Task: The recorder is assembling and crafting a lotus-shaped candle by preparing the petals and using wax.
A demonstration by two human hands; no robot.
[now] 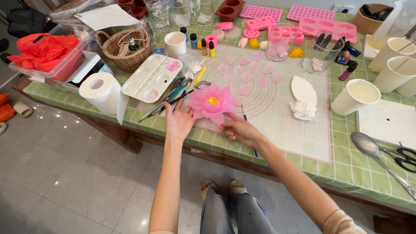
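In the middle of the frame a pink flower (pixel 212 103) with a small yellow glow in its heart sits on the see-through mat (pixel 277 117), near the front edge of the table with the green checked cloth (pixel 346 164). The left hand (pixel 179 122) lies flat and open on the mat, its fingers just touching the flower's left side. The right hand (pixel 239 128) is open too, with its fingertips on the low petals at the flower's bottom right. Neither hand squeezes anything; they sit apart, one on each side, like a soft cup. The petals look thin, so I think the best way is to use only the finger ends and push very gently, a tiny bit at a time. Keeping both hands low on the mat should help the flower stay put and not tip. Loose pink petals (pixel 247 76) lie on the mat above the flower, so arms should stay clear of them. Pens and brushes (pixel 173 97) lie just left of the flower, close to the left hand, and a bump could roll them into it. A white paint tray (pixel 149 78) and a paper roll (pixel 102 91) sit farther left.
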